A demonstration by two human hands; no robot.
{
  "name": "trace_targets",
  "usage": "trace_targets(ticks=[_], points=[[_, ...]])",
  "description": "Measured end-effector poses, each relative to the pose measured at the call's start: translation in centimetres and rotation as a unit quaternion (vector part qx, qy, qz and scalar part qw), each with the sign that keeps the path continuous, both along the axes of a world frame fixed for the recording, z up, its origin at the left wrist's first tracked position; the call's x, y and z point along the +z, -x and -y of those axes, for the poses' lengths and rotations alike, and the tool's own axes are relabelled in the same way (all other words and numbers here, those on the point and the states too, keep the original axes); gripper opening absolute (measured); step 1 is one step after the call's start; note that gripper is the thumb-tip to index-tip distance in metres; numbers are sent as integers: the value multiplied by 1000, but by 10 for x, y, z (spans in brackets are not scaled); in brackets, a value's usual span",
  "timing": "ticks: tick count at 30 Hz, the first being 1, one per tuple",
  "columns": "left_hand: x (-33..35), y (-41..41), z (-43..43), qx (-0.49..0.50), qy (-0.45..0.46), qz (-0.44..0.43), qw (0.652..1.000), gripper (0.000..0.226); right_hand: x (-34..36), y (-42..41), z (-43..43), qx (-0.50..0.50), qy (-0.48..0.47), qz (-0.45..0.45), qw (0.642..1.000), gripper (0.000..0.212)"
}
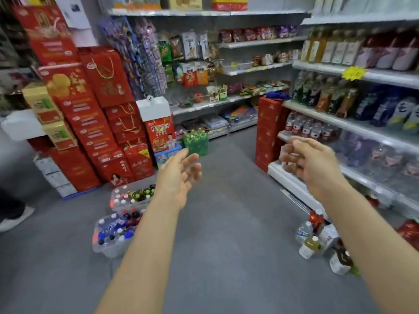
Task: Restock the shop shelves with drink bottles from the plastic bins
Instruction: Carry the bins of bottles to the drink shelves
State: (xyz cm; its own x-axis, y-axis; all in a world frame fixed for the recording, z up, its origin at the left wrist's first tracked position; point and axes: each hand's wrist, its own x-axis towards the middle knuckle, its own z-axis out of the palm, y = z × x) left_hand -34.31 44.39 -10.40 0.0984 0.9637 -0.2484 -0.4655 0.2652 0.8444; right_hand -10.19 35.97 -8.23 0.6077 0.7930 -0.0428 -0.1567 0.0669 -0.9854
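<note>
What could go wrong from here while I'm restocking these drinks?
Loose bottles sit on the floor at the foot of the right shelves; a step there might knock them over or trip you. The plastic bins stand low in the aisle on your left, easy to stumble on while turning.
</note>
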Motion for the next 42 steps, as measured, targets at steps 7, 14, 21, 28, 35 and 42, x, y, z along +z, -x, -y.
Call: trace_targets(ticks=[7,14,21,28,35,42], points=[[-26,80,-68,111,39,-18,993,9,-41,65,-127,108,45,-7,993,19],[-53,119,-159,169,75,-4,983,8,-69,108,-251,180,85,-16,980,17],[-83,156,-284,206,120,-14,971,8,-98,151,-393,235,135,-26,962,13],[-122,207,-356,248,184,-18,951,10,-134,220,-493,320,202,-3,926,13],[-176,278,-416,280,237,-15,930,16,-189,280,-561,346,252,11,904,11],[-234,367,-497,261,310,-12,914,23,-251,388,-642,347,319,26,881,12]])
